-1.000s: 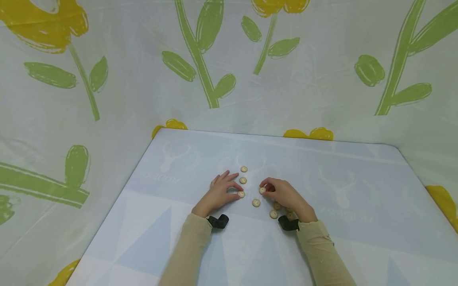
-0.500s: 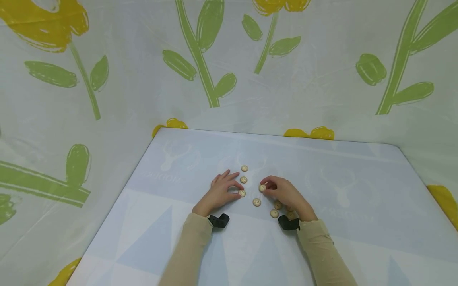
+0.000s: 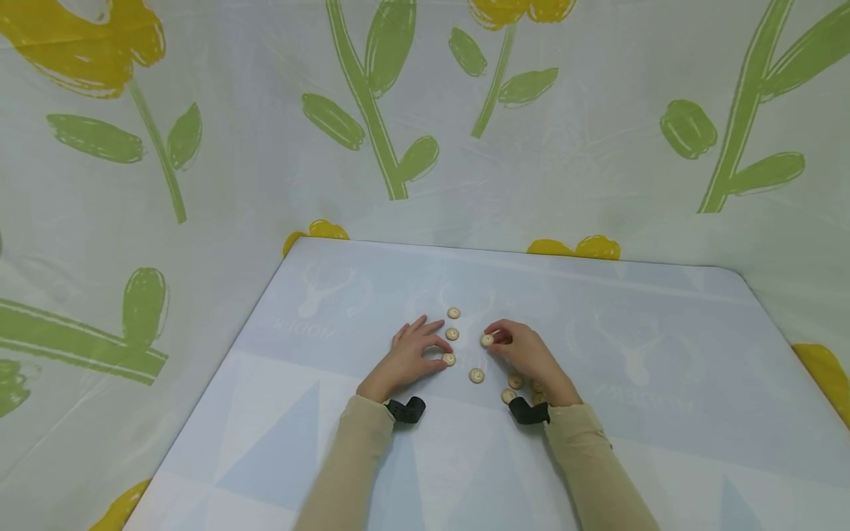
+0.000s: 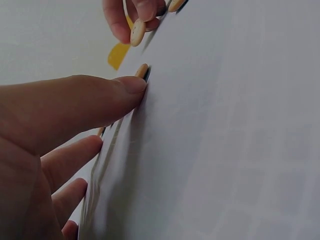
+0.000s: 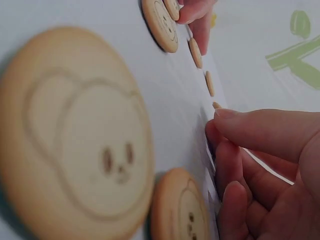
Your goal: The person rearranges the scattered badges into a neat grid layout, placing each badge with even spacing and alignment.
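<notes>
My left hand rests on the table with its thumb and forefinger pinching the edges of a round tan biscuit; its other fingers are spread. In the left wrist view the thumb partly covers this biscuit. Between thumb and fingertips, my right hand holds another biscuit, tilted in the left wrist view. Two loose biscuits lie in a line beyond the left fingers, a nearer one and a farther one. A single biscuit lies between the hands.
Several biscuits are grouped under the right wrist, among them a large-looking one with a printed bear face. The table has a pale blue patterned cover. A flower-printed curtain stands behind and at the sides.
My right hand has moved slightly forward, away from the body, carrying its biscuit to beside the two lined-up ones. The left hand and its biscuit stay in place.
</notes>
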Tool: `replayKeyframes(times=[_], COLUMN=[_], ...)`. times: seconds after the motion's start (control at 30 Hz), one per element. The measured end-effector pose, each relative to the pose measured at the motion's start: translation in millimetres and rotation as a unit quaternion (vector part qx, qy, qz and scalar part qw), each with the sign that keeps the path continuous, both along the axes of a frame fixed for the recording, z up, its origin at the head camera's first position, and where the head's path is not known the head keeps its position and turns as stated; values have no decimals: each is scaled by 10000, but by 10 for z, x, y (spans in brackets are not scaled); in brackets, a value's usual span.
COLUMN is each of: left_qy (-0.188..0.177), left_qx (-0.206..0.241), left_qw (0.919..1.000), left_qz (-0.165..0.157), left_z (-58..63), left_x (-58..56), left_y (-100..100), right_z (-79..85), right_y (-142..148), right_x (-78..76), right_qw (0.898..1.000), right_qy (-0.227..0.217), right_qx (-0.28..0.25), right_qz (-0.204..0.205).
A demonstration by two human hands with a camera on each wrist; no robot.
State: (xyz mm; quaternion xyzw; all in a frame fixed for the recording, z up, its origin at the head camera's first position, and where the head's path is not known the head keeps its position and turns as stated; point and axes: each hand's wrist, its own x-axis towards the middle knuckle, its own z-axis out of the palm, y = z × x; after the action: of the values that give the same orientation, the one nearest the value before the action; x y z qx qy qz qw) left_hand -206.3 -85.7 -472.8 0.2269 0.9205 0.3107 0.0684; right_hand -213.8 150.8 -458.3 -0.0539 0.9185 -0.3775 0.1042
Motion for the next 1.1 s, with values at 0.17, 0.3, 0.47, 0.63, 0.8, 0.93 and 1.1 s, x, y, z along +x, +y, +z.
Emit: replayKeyframes(times=[0.17, 0.3, 0.47, 0.63, 0.8, 0.93, 1.1], left_qy=[-2, -4, -20, -16, -8, -31, -35], left_qx=[-52, -97, -76, -43, -10, 28, -5], left_qw=[10000, 9999, 9999, 10000, 10000, 10000, 9999], left_qz=[30, 60, 71, 71, 77, 78, 107], left_z=[-7, -10, -24, -41, -37, -29, -24], left_x=[-4, -4, -6, -2, -4, -2, 4], left_y=[-1, -2, -2, 0, 2, 7, 14], right_z=[33, 41, 51, 51, 43, 47, 57], right_y=[-25, -26, -23, -25, -26, -26, -34], right_x=[-27, -56, -101, -160, -208, -229, -240], right_qw=[10000, 10000, 9997, 9991, 9985, 9985, 9983], right_qy=[-2, -49, -226, -366, -486, -495, -510], right_qx=[0, -26, -123, -158, -116, -128, -145], right_qz=[-60, -33, -60, -127, -209, -195, -240])
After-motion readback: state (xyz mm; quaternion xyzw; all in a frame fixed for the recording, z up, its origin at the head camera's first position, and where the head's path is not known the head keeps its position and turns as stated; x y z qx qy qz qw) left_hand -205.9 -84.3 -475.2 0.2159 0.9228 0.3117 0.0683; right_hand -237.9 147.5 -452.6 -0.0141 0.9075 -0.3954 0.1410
